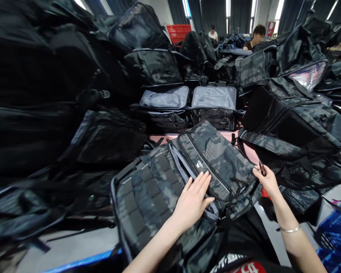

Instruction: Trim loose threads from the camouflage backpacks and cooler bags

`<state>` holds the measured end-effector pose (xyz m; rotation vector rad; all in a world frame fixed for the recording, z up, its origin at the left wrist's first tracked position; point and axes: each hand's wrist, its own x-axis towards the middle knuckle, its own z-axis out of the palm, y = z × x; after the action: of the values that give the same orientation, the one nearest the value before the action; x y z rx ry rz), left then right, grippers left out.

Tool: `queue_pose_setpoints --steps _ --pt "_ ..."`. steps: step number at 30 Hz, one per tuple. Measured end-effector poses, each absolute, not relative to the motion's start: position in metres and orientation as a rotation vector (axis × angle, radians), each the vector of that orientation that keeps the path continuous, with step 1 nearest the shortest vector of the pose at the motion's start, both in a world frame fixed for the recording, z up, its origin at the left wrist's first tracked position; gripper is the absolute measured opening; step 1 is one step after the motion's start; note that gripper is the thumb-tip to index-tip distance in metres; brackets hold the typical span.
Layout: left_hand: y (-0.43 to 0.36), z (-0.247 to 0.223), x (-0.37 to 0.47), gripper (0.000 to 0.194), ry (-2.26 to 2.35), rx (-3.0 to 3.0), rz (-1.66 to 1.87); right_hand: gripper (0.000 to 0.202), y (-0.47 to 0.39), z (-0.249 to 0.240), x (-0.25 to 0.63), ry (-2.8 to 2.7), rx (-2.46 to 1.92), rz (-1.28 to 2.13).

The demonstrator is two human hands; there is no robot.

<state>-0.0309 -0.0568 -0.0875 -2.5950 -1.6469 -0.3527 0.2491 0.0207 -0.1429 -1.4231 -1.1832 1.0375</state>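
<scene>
Left hand [190, 201] flat on camouflage backpack [220, 155], fingers [197, 185] straight, right hand [269, 182] holding dark tool [262, 169]

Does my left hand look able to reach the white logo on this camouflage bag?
Likely yes: the left hand lies on the camouflage bag, close to the white logo, and nothing appears to cover it.

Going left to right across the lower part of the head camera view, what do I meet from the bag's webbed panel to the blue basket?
Webbed panel, left hand, right hand holding a small dark tool, silver bracelet, blue basket.
</scene>
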Motion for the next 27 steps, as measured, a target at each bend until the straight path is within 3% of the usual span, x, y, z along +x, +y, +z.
queue_pose_setpoints --steps 6,17,24,27 --pt "-0.088 -0.099 -0.064 0.053 -1.848 -2.436 -0.343 0.043 0.018 -0.143 0.253 -1.137 -1.423 1.043" --pt "-0.173 -0.115 -0.148 0.044 -2.310 -1.822 -0.750 0.048 0.016 -0.155 0.259 -0.983 -1.398 1.164" --pt "-0.135 -0.078 -0.156 0.034 -2.314 -1.572 -0.956 0.048 0.013 -0.154 0.255 -0.979 -1.399 1.158" --pt "-0.095 -0.058 -0.148 0.032 -2.310 -1.725 -1.025 0.049 0.011 -0.155 0.255 -0.978 -1.399 1.143"
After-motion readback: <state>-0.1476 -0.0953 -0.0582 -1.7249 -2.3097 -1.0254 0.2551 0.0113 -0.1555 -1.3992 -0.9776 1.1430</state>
